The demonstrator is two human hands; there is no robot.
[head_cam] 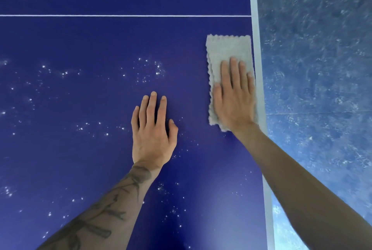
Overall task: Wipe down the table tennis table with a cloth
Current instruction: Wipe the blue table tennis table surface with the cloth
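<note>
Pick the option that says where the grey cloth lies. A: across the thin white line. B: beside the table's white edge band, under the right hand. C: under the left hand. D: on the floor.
B: the folded grey cloth lies against the white edge band, with the right hand flat on it.

Mottled blue floor [322,52], perhaps vinyl, brighter toward lower right.

Your cloth [227,52] at the table's right edge looks like nubby grey microfibre, folded, with scalloped edges. The table [80,38] under you is smooth, faintly glossy blue, flecked with white specks. The floor [322,48] looks mottled, matt blue.
</note>
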